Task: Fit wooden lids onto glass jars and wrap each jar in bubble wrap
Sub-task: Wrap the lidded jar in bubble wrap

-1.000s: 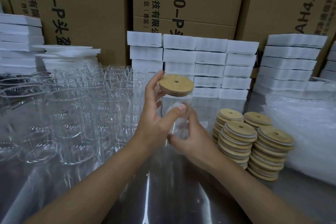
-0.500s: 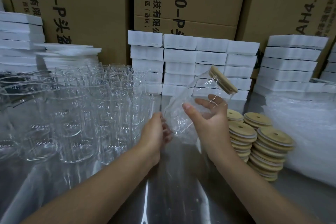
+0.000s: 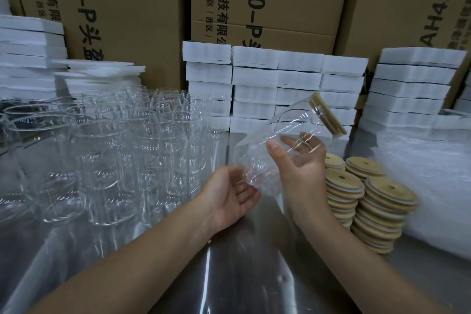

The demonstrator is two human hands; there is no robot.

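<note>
Your right grip (image 3: 298,160) grasps the tilted glass jar (image 3: 288,122); your left grip (image 3: 229,196) lies released beneath. Slick glass could slip and smash.

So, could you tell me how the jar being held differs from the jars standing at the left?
The held jar carries a wooden lid; the standing jars are open-topped. The held jar is tilted, gripped by the right hand; the standing jars sit upright on the table. Both are clear glass.
</note>
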